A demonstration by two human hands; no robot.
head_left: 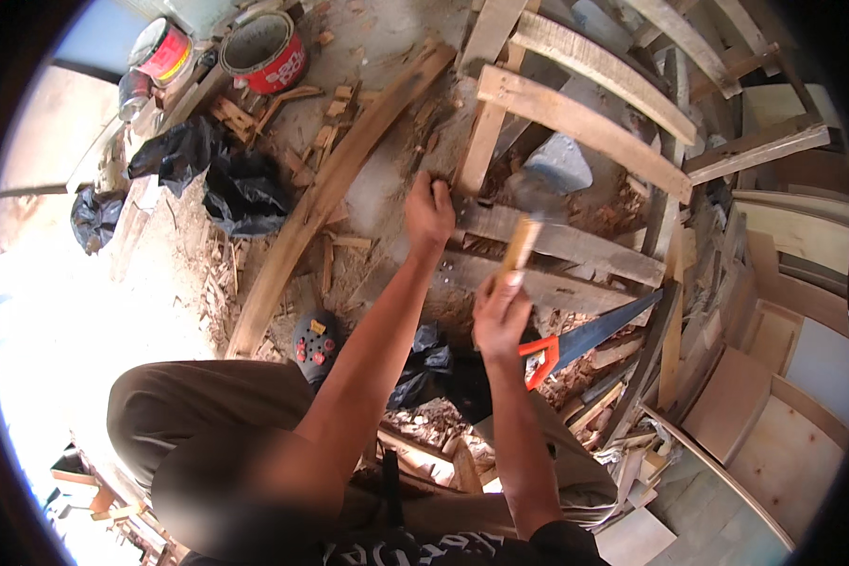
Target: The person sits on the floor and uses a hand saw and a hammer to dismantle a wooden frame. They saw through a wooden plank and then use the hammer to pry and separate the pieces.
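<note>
Our right hand (500, 316) is wrapped tight around the pale wooden handle of a hammer (528, 222), whose dark head is blurred and sits above a flat wooden board (575, 243) that runs from the middle of the scene to the right. Our left hand (429, 212) is closed narrow at the left end of that same board, the fingers pinched together; whatever they pinch is too small for us to make out. A second board (547, 288) lies just near of the first, under the hammer handle.

Just right of our right hand lies a handsaw (594, 335) with a dark blade and an orange handle, resting on the boards and scraps. Farther off, curved wooden slats (585, 118) cross one another over a grey stone (558, 162). To the left, a long bent plank (321, 203) sweeps from the far middle down toward our knee, with wood chips (330, 127) scattered on the dirt around it. Two black plastic bags (241, 189) lie left of the plank, and beyond them, at the far left, stand two red tins (264, 52).

Near us, our foot in a dark clog (313, 344) shows beside our brown trouser leg (189, 415). On the right edge, pale flat panels (774, 406) are stacked and leaning.
</note>
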